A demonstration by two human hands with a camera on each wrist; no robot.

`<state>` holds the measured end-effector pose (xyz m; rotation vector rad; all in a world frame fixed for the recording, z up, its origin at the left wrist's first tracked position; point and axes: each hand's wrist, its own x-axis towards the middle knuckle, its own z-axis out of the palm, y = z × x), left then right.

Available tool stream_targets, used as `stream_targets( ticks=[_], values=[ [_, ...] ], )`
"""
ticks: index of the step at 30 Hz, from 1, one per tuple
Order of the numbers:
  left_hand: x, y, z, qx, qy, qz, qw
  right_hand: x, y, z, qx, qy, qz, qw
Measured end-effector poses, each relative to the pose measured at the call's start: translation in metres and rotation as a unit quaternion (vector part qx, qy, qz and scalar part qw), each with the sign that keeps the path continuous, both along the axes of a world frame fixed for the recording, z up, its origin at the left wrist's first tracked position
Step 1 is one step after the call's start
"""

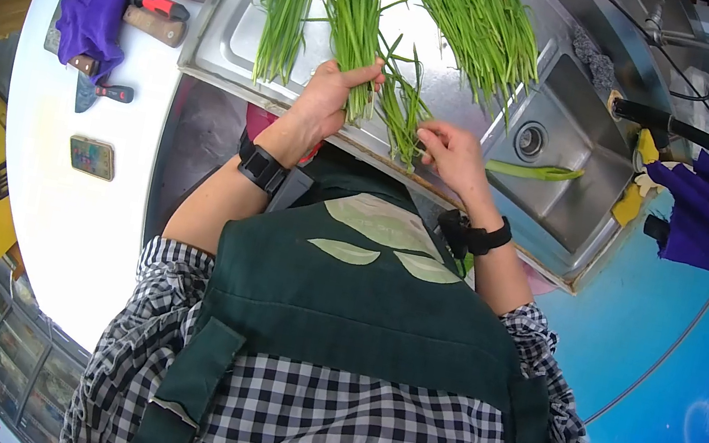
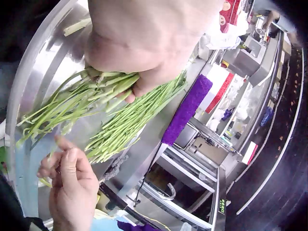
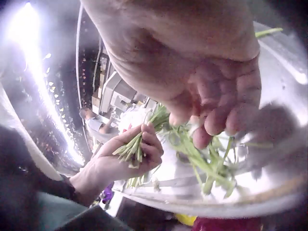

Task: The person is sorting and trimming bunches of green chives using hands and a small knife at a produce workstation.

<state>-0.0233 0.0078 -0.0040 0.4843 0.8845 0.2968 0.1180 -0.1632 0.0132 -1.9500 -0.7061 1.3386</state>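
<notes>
Upper centre, the left hand (image 1: 320, 102) grips greens (image 1: 352, 22) firmly. The right hand (image 1: 457, 161) curls beside; I cannot tell its hold.

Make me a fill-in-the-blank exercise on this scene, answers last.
The left hand grips a bunch of stalks whose colour is ____.
The phone lies on a table whose colour is ____.
From the person's side, the drainboard has the sink to its ____.
Of drainboard and sink, the lone stalk lies over the ____.

Missing words: green; white; right; sink.
</notes>
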Motion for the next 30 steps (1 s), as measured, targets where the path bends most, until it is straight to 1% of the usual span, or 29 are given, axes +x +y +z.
stream_targets(
  ticks=[1, 2, 4, 5, 7, 8, 10, 11, 12, 13, 14, 15, 16, 17, 18, 20, 21, 22, 23, 25, 30],
  values=[
    [0.0, 0.0, 0.0, 0.003, -0.013, -0.023, 1.0, 0.002, 0.005, 0.009, -0.022, -0.126, 0.032, 0.991],
    [0.0, -0.001, 0.0, 0.003, -0.013, -0.023, 1.0, 0.002, 0.011, 0.013, -0.022, -0.125, 0.031, 0.991],
    [0.002, -0.006, -0.001, 0.018, -0.03, -0.053, 0.998, 0.0, 0.029, 0.016, 0.101, -0.223, -0.011, 0.969],
    [0.003, -0.009, 0.0, 0.017, -0.03, -0.054, 0.998, -0.002, 0.04, 0.019, 0.101, -0.223, -0.012, 0.97],
    [0.005, -0.014, 0.001, 0.058, -0.031, -0.084, 0.994, -0.007, 0.06, 0.02, 0.218, -0.194, -0.048, 0.955],
    [0.007, -0.016, 0.0, 0.058, -0.031, -0.085, 0.994, -0.01, 0.067, 0.018, 0.217, -0.194, -0.048, 0.955],
    [0.009, -0.019, 0.001, 0.089, -0.028, -0.08, 0.992, -0.014, 0.081, 0.012, 0.126, -0.147, -0.062, 0.979],
    [0.009, -0.021, 0.001, 0.089, -0.028, -0.079, 0.992, -0.015, 0.086, 0.006, 0.124, -0.168, -0.067, 0.976],
    [0.01, -0.021, 0.004, 0.119, -0.011, -0.083, 0.989, -0.016, 0.091, 0.01, 0.124, -0.168, -0.066, 0.976],
    [0.01, -0.022, 0.005, 0.148, 0.006, -0.087, 0.985, -0.016, 0.096, 0.016, 0.097, -0.154, -0.079, 0.98],
    [0.009, -0.021, 0.003, 0.148, 0.006, -0.086, 0.985, -0.016, 0.1, 0.019, 0.07, -0.139, -0.091, 0.984],
    [0.007, -0.021, -0.003, 0.172, 0.017, -0.109, 0.979, -0.015, 0.101, 0.013, 0.071, -0.14, -0.09, 0.984],
    [0.005, -0.02, -0.004, 0.195, 0.03, -0.131, 0.972, -0.014, 0.101, 0.002, 0.097, -0.157, -0.087, 0.979],
    [0.003, -0.019, -0.005, 0.194, 0.03, -0.129, 0.972, -0.012, 0.099, -0.008, 0.123, -0.174, -0.084, 0.973],
    [0.002, -0.018, -0.005, 0.175, 0.007, -0.124, 0.977, -0.012, 0.098, -0.011, 0.123, -0.174, -0.083, 0.973],
    [0.001, -0.018, -0.005, 0.156, -0.016, -0.117, 0.981, -0.01, 0.096, -0.017, 0.105, -0.056, -0.15, 0.981],
    [0.001, -0.017, -0.003, 0.111, -0.034, -0.095, 0.989, -0.011, 0.096, -0.011, 0.106, -0.057, -0.149, 0.981],
    [0.0, -0.017, -0.001, 0.065, -0.051, -0.074, 0.994, -0.013, 0.096, 0.002, 0.096, -0.022, -0.175, 0.98],
    [-0.001, -0.016, 0.002, 0.065, -0.051, -0.074, 0.994, -0.015, 0.096, 0.009, 0.087, 0.013, -0.201, 0.976],
    [-0.003, -0.014, 0.007, -0.023, -0.05, -0.05, 0.997, -0.016, 0.094, 0.01, 0.086, 0.011, -0.198, 0.976],
    [-0.006, -0.014, -0.003, -0.03, -0.042, -0.049, 0.997, -0.018, 0.09, 0.005, 0.1, 0.025, -0.195, 0.975]
  ],
)
